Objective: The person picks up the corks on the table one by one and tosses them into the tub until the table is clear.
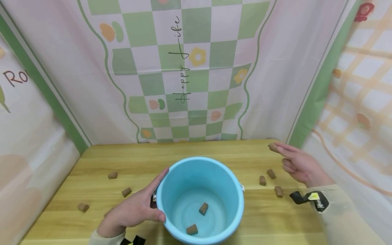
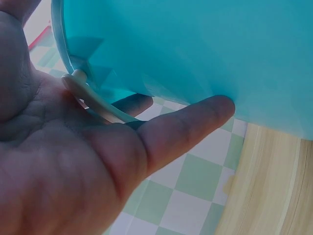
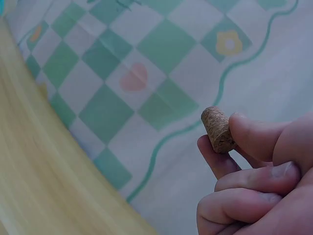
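Note:
A light blue bucket [image 1: 200, 163] stands at the front of the table, two brown corks [image 1: 203, 209] lying on its floor. My left hand [image 1: 139, 206] holds the bucket's left side, thumb at the rim and fingers spread along the outer wall. In the left wrist view the bucket's pale handle [image 2: 95, 100] crosses by the palm. Over the table's right side, my right hand [image 1: 301, 165] pinches a cork [image 3: 217, 129] between thumb and fingertips, its other fingers curled in. Three loose corks [image 1: 271, 174] lie on the table to the left of and below that hand.
Several more corks [image 1: 112, 175] are scattered on the left of the wooden table [image 1: 147, 153], one partly hidden behind my left wrist. A green-and-white checked curtain [image 1: 196, 85] hangs along the back edge, with patterned cloth [image 1: 361, 112] at the sides.

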Demonstrator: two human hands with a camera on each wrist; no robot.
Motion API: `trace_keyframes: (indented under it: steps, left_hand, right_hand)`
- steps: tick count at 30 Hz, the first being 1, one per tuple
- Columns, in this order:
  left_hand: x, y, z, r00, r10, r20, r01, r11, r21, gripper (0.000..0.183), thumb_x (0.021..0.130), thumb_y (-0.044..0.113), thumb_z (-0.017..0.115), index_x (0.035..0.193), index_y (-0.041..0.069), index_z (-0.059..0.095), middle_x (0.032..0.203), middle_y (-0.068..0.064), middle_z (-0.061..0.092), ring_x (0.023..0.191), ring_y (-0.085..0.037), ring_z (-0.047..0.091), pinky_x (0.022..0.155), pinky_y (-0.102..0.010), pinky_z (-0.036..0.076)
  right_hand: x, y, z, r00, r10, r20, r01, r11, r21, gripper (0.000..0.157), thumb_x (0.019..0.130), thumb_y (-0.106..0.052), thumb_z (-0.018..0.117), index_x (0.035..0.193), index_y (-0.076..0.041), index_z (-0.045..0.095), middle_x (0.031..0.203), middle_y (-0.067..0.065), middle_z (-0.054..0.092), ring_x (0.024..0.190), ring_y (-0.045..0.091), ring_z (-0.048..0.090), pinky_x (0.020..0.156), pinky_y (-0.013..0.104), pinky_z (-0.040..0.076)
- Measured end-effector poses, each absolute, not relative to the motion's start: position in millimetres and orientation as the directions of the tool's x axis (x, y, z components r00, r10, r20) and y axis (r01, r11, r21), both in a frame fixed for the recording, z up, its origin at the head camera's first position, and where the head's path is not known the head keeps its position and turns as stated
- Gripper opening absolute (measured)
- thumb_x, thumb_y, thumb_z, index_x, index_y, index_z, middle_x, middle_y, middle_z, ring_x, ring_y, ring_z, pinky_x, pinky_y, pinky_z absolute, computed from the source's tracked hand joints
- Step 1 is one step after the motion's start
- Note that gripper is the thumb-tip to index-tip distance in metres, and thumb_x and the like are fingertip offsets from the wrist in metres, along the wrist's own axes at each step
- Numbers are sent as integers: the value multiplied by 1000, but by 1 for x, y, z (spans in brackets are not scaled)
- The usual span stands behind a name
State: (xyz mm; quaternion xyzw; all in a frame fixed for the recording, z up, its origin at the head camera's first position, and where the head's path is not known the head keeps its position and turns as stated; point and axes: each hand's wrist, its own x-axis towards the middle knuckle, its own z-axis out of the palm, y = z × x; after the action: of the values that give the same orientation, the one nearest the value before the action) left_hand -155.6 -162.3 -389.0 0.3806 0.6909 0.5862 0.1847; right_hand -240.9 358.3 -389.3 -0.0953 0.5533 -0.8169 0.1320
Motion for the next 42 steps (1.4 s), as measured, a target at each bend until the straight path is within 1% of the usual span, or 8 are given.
trace_keyframes:
  steps: [7, 12, 18, 22, 28, 35, 38, 42]
  left_hand:
    - [-156, -163, -390, -646, 739, 190, 314, 31, 949, 107, 80, 26, 76, 150, 28, -5, 149, -13, 23, 122, -34, 41, 90, -46, 44]
    - [-156, -163, -390, -644, 740, 196, 326, 34, 945, 107, 80, 26, 76, 150, 28, -5, 149, -13, 23, 122, -31, 42, 90, -45, 45]
    - [-156, -163, -391, -642, 741, 198, 324, 28, 946, 107, 80, 27, 76, 150, 28, -5, 149, -13, 23, 122, -32, 41, 90, -45, 45]
    - [-156, -163, -391, -642, 741, 195, 319, 28, 947, 107, 80, 27, 76, 150, 28, -5, 149, -12, 23, 123, -33, 41, 90, -44, 45]
    - [-156, -163, -389, -650, 737, 186, 312, 36, 949, 107, 80, 27, 76, 150, 29, -5, 149, -13, 23, 122, -32, 42, 90, -44, 45]
    - [-155, -162, -389, -662, 730, 172, 293, 40, 955, 105, 80, 26, 76, 150, 30, -3, 148, -13, 24, 122, -29, 43, 88, -42, 46]
    - [-155, -162, -389, -665, 728, 168, 287, 41, 957, 105, 81, 25, 76, 150, 30, -3, 148, -13, 23, 122, -32, 42, 88, -41, 46]
    - [-155, -162, -389, -665, 727, 168, 290, 45, 956, 105, 81, 25, 76, 150, 30, -3, 148, -13, 24, 122, -38, 40, 88, -41, 46]
  right_hand:
    - [-232, 329, -366, -930, -364, 41, 66, -277, -959, 34, 101, -12, 43, 135, -10, 48, 129, -1, 52, 45, 1, 35, 41, 15, 32]
    - [-225, 312, -354, -924, -379, 42, 49, -226, -973, 32, 100, -13, 45, 131, -9, 53, 129, -1, 52, 45, 1, 36, 41, 16, 33]
    - [-216, 294, -343, -895, -443, 59, 25, -182, -983, 34, 101, -11, 42, 134, -9, 51, 131, 0, 51, 45, 2, 36, 43, 17, 36]
    - [-210, 283, -337, -875, -477, 75, 0, -155, -988, 34, 101, -10, 42, 134, -9, 51, 128, 1, 54, 45, 3, 35, 41, 19, 31]
    - [-200, 266, -331, -837, -533, 123, -25, -187, -982, 34, 101, -5, 40, 132, -5, 53, 129, 6, 55, 43, 9, 25, 39, 22, 20]
    - [-191, 251, -329, -836, -536, 115, -57, -124, -991, 32, 100, -5, 43, 130, -5, 55, 126, 7, 57, 42, 9, 24, 39, 22, 23]
    - [-186, 245, -328, -837, -541, 83, -44, -84, -995, 33, 99, -8, 45, 131, -3, 53, 127, 6, 57, 42, 9, 25, 40, 23, 24]
    - [-182, 239, -327, -829, -553, 84, -57, -67, -996, 32, 99, -7, 46, 130, -3, 54, 124, 6, 59, 42, 9, 25, 38, 26, 19]
